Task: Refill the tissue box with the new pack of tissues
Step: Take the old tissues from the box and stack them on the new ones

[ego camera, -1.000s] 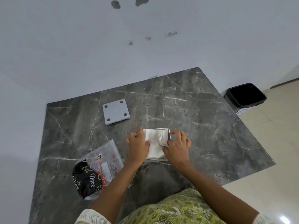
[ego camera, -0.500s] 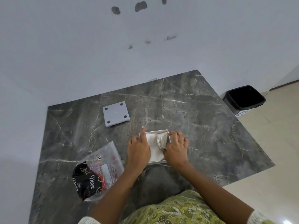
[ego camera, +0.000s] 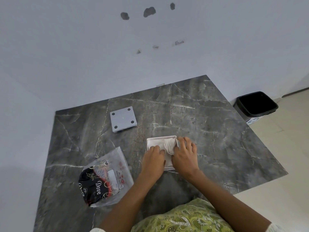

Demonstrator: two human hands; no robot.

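Note:
A white open tissue box (ego camera: 151,139) stands on the dark marble table (ego camera: 217,139), with a stack of white tissues (ego camera: 168,144) lying inside it. My left hand (ego camera: 153,160) lies flat on the left part of the stack, fingers pressing down. My right hand (ego camera: 184,156) covers the box's right side, fingers spread over the rim and the tissues' folded edge. The near half of the box is hidden under both hands. A grey square lid (ego camera: 123,119) with dark pads at its corners rests upside down farther back to the left.
An opened clear plastic wrapper (ego camera: 107,178) with black "Dove" print lies at the near left. A black waste bin (ego camera: 256,105) stands on the floor beyond the table's right edge. A white wall rises behind the table.
The tissues have sunk deeper into the box. My left hand slid from the box's left edge onto the stack, and my right hand spread over the right side.

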